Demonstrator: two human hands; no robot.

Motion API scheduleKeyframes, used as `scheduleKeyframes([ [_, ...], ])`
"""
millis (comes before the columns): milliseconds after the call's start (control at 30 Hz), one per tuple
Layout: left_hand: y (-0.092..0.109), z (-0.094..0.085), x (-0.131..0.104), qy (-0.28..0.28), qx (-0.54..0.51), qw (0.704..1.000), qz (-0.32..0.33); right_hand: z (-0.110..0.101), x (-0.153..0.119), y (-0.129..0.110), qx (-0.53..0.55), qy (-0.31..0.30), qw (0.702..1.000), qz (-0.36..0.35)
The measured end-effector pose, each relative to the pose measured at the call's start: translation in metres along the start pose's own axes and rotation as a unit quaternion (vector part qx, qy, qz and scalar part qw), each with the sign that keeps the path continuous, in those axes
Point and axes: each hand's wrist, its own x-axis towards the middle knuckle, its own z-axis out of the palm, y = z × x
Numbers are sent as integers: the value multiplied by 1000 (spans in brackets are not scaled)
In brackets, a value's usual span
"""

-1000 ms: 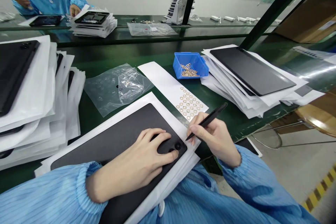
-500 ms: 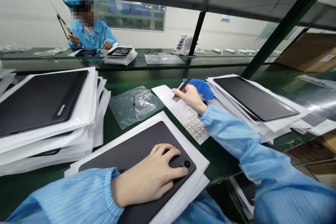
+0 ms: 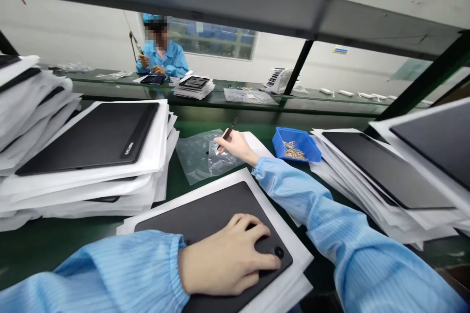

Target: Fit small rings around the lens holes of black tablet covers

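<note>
A dark grey tablet (image 3: 216, 210) lies back side up on white sheets (image 3: 235, 178) in front of me. My left hand (image 3: 235, 254) rests on it with fingers spread, the thumb tip beside the round camera lens (image 3: 279, 253). Black tweezers (image 3: 230, 129) are pinched in my right hand (image 3: 238, 145). Their tips reach over a clear plastic bag (image 3: 194, 156); whether they hold anything is too small to tell. Behind the right wrist is a white sheet (image 3: 259, 143), largely hidden by the forearm. A blue bin (image 3: 293, 136) of small gold-coloured rings (image 3: 293, 150) stands to the right.
Tablets interleaved with white sheets form a stack on the left (image 3: 91, 171) and another on the right (image 3: 367, 190). Green shelf posts (image 3: 299, 68) rise behind the bench. Across from me a co-worker in blue (image 3: 167, 58) sits by a small pile of devices (image 3: 194, 85).
My right hand has moved left with the tweezers, from above the sheet of rings to over the plastic bag. My left hand stays on the tablet. The view has shifted.
</note>
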Motion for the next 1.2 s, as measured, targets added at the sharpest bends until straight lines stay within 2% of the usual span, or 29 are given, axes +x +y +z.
scheduleKeyframes([
  [233, -1, 2, -1, 6, 12, 1000, 6, 41, 6, -4, -9, -84, 996, -28],
  [400, -3, 2, 0, -7, 17, 1000, 7, 49, 5, -2, -32, -114, 992, -45],
  [500, -2, 1, 1, -4, 20, 1000, 6, 38, 3, -12, -40, -99, 993, -57],
  [633, -2, 0, -1, 23, 38, 999, 0, 1, -15, -27, -79, -70, 991, -78],
  [733, -14, -4, -11, 81, 77, 992, -67, -32, -44, -25, -118, -70, 987, -81],
  [833, -37, -8, -24, 133, 104, 972, -166, -51, -73, -8, -156, -57, 983, -75],
  [933, -59, -11, -32, 156, 116, 953, -234, -51, -87, 11, -175, -38, 981, -67],
  [1000, -68, -12, -34, 156, 118, 947, -256, -46, -88, 19, -179, -29, 981, -62],
  [1200, -64, -14, -31, 131, 112, 945, -279, -46, -92, 16, -179, 21, 979, -91],
])
